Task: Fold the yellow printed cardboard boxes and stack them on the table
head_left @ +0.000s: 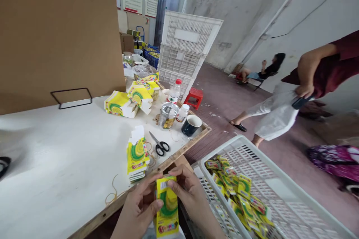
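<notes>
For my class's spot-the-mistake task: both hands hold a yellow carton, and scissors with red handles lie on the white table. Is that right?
Not quite: the head view shows that the scissors have black handles, not red. The rest stands: the left hand and right hand both hold a yellow carton, and the scissors lie on the white table.

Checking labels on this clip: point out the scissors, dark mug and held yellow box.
Scissors (159, 143), head view: near the pivot.
Dark mug (189, 128), head view: outer wall.
Yellow box (168, 208), head view: printed front.
</notes>
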Demonstrator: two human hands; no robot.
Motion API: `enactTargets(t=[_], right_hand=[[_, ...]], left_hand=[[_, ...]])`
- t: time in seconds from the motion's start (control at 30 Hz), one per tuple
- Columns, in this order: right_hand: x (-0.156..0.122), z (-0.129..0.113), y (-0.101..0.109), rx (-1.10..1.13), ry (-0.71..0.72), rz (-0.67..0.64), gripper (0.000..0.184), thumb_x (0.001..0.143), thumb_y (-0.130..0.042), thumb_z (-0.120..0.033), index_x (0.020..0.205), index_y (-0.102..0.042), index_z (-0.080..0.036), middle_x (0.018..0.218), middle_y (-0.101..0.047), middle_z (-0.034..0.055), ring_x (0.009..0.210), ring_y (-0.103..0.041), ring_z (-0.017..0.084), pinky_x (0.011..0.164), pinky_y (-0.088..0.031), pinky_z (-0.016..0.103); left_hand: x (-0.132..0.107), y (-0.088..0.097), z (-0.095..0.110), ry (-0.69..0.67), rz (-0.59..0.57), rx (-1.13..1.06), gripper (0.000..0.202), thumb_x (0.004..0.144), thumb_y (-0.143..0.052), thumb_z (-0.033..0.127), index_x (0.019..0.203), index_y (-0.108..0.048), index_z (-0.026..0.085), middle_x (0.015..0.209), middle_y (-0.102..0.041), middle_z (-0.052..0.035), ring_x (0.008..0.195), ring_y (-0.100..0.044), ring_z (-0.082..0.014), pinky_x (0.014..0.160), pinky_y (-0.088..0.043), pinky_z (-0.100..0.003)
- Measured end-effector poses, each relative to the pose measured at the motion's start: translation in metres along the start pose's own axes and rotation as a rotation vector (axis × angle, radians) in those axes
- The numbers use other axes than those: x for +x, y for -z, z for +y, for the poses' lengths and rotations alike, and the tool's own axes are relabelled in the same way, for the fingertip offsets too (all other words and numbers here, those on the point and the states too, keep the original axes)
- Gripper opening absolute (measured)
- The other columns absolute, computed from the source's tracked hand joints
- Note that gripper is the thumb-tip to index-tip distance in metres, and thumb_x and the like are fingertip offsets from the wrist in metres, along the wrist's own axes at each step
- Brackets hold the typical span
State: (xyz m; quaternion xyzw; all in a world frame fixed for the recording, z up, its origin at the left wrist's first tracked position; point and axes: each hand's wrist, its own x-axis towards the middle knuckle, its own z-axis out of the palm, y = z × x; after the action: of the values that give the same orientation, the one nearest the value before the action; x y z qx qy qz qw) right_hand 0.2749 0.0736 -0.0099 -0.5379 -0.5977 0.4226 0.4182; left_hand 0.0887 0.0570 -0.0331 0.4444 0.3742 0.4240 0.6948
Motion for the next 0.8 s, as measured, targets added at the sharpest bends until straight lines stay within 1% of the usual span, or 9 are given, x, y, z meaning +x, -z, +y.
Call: enactTargets(t=[0.1,0.2,0.27,0.4,0.47,0.53,0.67,0.73,0.8], right_hand=[[-0.007,-0.004,0.042,-0.248,0.002,0.26,0.032,0.087,-0.059,-0.049,0.088,-0.067,-0.018,0.088,-0.063,0.0088,0.078,-0.055,0.018,0.072,-0.044,0.03],[-0.015,-0.003,0.084,-0.697,0.015,0.627,0.037,0.082,-0.061,-0.054,0.09,-0.071,-0.02,0.098,-0.061,0.0118,0.093,-0.049,0.027,0.088,-0.036,0.043],[-0.018,0.001,0.092,-0.758,0.018,0.617,0.036,0.083,-0.06,-0.053,0.096,-0.07,-0.021,0.104,-0.061,0.0129,0.099,-0.049,0.031,0.091,-0.034,0.046],[-0.016,0.004,0.053,-0.446,-0.1,0.317,0.026,0.084,-0.06,-0.041,0.094,-0.07,-0.018,0.098,-0.065,0.0098,0.092,-0.056,0.024,0.085,-0.041,0.037],[-0.011,0.003,0.022,-0.385,-0.128,0.249,0.027,0.087,-0.058,-0.039,0.093,-0.071,-0.017,0.086,-0.066,0.0061,0.079,-0.058,0.017,0.075,-0.043,0.028],[-0.006,0.001,-0.003,-0.17,-0.202,0.118,0.033,0.091,-0.054,-0.042,0.089,-0.072,-0.014,0.08,-0.067,0.0055,0.07,-0.056,0.012,0.065,-0.04,0.023],[0.001,0.001,-0.03,0.071,-0.228,0.041,0.041,0.088,-0.059,-0.049,0.087,-0.072,-0.01,0.08,-0.068,0.0066,0.067,-0.053,0.009,0.061,-0.037,0.018],[0.003,0.002,-0.038,0.127,-0.239,0.045,0.052,0.086,-0.059,-0.058,0.082,-0.071,-0.008,0.074,-0.066,0.0068,0.06,-0.047,0.006,0.057,-0.033,0.017],[0.006,0.004,-0.045,0.233,-0.28,0.051,0.067,0.081,-0.056,-0.073,0.082,-0.071,-0.007,0.068,-0.062,0.0064,0.053,-0.042,0.005,0.052,-0.031,0.017]], left_hand=[[0.014,0.018,-0.004,-0.116,0.12,0.568,0.052,0.092,-0.057,0.043,0.141,-0.051,0.028,0.15,-0.047,-0.0059,0.142,-0.04,-0.0261,0.117,-0.033,-0.046],[0.035,0.051,-0.016,-0.317,0.343,1.031,0.061,0.093,-0.05,0.043,0.147,-0.044,0.016,0.155,-0.039,-0.0114,0.145,-0.033,-0.0291,0.119,-0.026,-0.054],[0.044,0.07,-0.027,-0.366,0.331,1.226,0.059,0.093,-0.046,0.039,0.145,-0.047,0.01,0.148,-0.047,-0.0127,0.141,-0.04,-0.0302,0.118,-0.027,-0.057],[0.043,0.085,-0.04,-0.377,0.331,1.386,0.043,0.095,-0.041,0.038,0.124,-0.067,0.02,0.137,-0.06,-0.004,0.123,-0.061,-0.0267,0.097,-0.055,-0.045],[0.038,0.087,-0.039,-0.496,0.362,1.43,0.042,0.098,-0.038,0.039,0.118,-0.07,0.021,0.13,-0.065,-0.0013,0.116,-0.065,-0.0247,0.091,-0.058,-0.041],[0.035,0.089,-0.036,-0.626,0.383,1.46,0.042,0.098,-0.038,0.039,0.113,-0.072,0.019,0.122,-0.069,-0.0007,0.107,-0.069,-0.0234,0.086,-0.06,-0.035],[0.031,0.094,-0.031,-0.699,0.355,1.515,0.038,0.099,-0.037,0.03,0.102,-0.074,0.022,0.108,-0.074,0.0036,0.087,-0.074,-0.0177,0.066,-0.061,-0.023],[0.027,0.094,-0.031,-0.714,0.385,1.488,0.036,0.098,-0.038,0.029,0.103,-0.073,0.022,0.107,-0.075,0.0031,0.089,-0.074,-0.0176,0.069,-0.061,-0.024],[0.022,0.093,-0.031,-0.757,0.433,1.398,0.033,0.097,-0.043,0.03,0.111,-0.07,0.019,0.115,-0.073,-0.0006,0.1,-0.072,-0.02,0.09,-0.058,-0.029]])
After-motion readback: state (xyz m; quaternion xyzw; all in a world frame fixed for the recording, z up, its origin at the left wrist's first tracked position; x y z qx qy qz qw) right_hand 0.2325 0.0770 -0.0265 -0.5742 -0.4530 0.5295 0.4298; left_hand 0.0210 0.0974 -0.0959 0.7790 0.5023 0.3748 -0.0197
